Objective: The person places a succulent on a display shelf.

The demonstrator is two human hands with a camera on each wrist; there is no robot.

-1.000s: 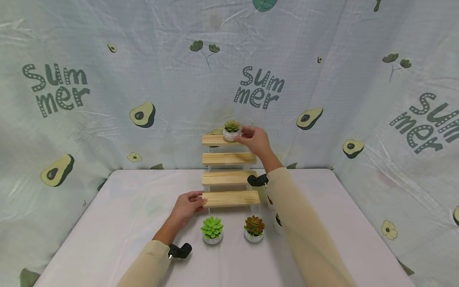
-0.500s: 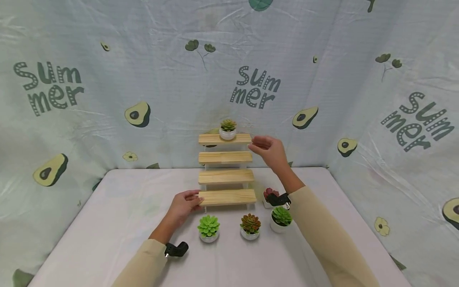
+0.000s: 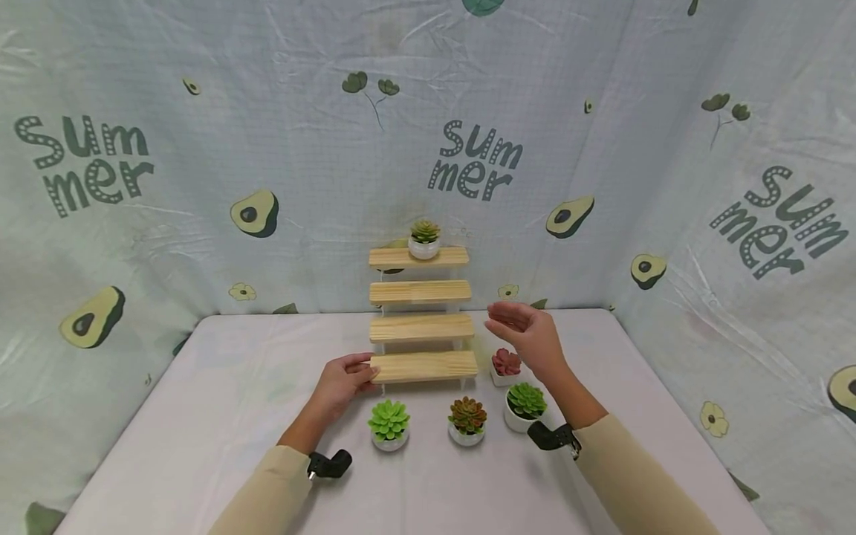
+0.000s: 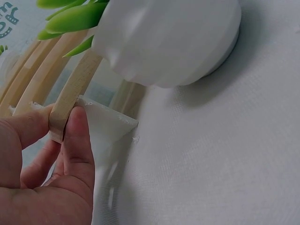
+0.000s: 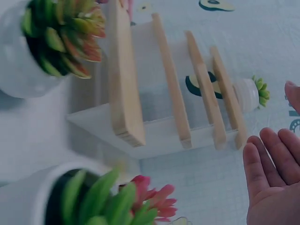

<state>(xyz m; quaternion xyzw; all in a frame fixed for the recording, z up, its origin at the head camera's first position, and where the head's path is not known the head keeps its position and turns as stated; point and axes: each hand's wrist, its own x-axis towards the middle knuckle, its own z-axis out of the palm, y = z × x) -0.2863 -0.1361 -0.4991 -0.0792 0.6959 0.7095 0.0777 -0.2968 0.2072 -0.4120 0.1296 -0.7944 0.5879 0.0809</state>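
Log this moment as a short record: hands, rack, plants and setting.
Left hand: pinches the left end of the lowest board
Right hand: holds nothing, raised to the right of the rack
Rack: four stepped wooden levels
Plants on rack: one, the yellow-green succulent, on the top board
Plants on table: four; bright green succulent, brownish-red succulent, dark green succulent, pinkish-red succulent
Farthest back on table: pinkish-red succulent
Backdrop: pale, printed with avocados, flowers and "summer"
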